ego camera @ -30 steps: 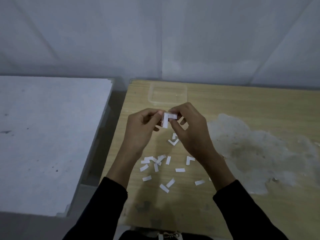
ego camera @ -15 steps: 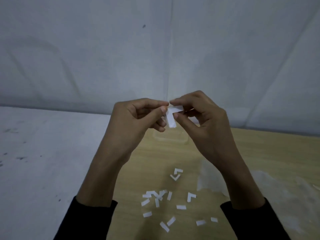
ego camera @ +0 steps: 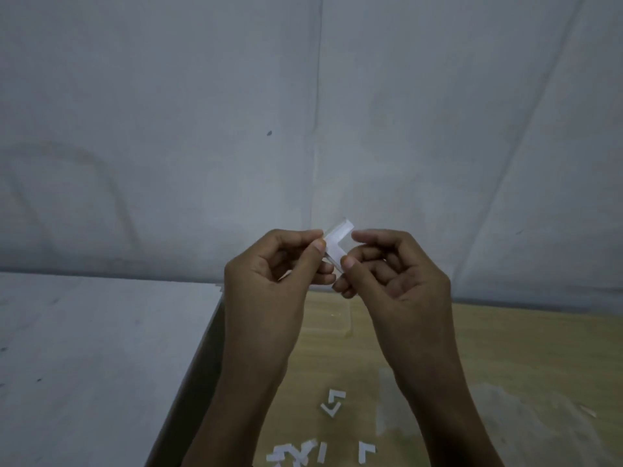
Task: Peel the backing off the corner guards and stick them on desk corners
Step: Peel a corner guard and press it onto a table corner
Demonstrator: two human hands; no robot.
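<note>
Wood desk (ego camera: 505, 348) at 5 o'clock, peeled scraps (ego camera: 303, 453) at 6. Guard (ego camera: 337, 242) mid-air, centre: left hand (ego camera: 269, 281) pinches corner, right hand (ego camera: 397, 274) pinches lower leg. Backing apparently still on; sticking not yet done.

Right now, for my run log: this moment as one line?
left hand: pinches corner guard | right hand: pinches its lower end | white scraps: on desk
</note>
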